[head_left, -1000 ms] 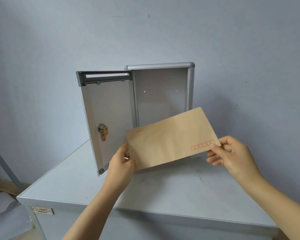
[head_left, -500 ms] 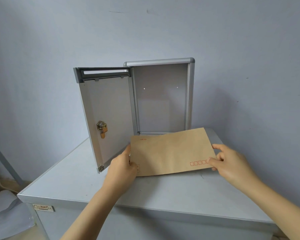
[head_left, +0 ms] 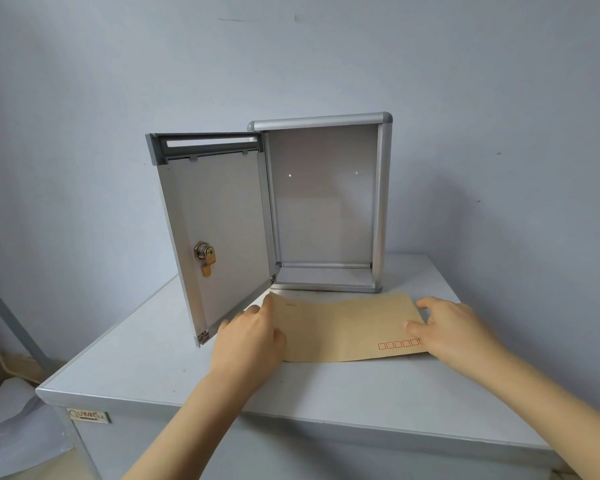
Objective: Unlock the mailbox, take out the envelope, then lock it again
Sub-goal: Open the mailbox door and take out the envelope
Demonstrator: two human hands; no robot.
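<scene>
A silver mailbox (head_left: 381, 202) stands upright on the grey cabinet top, its inside bare. Its door (head_left: 219, 230) hangs open to the left, showing the brass lock (head_left: 205, 256) on the inner face. A brown envelope (head_left: 343, 327) with red boxes lies flat on the top just in front of the mailbox. My left hand (head_left: 250, 337) rests on the envelope's left end, thumb on top. My right hand (head_left: 454, 330) presses the right end, fingers spread over the edge. No key shows.
The grey cabinet top (head_left: 153, 358) ends in a front edge near me, with a small label below at the left. A blue-grey wall stands close behind the mailbox. Clear plastic sheeting (head_left: 11, 434) lies on the floor at the lower left.
Both hands have lowered the envelope from mid-air in front of the mailbox down onto the cabinet top. The mailbox door has stayed open.
</scene>
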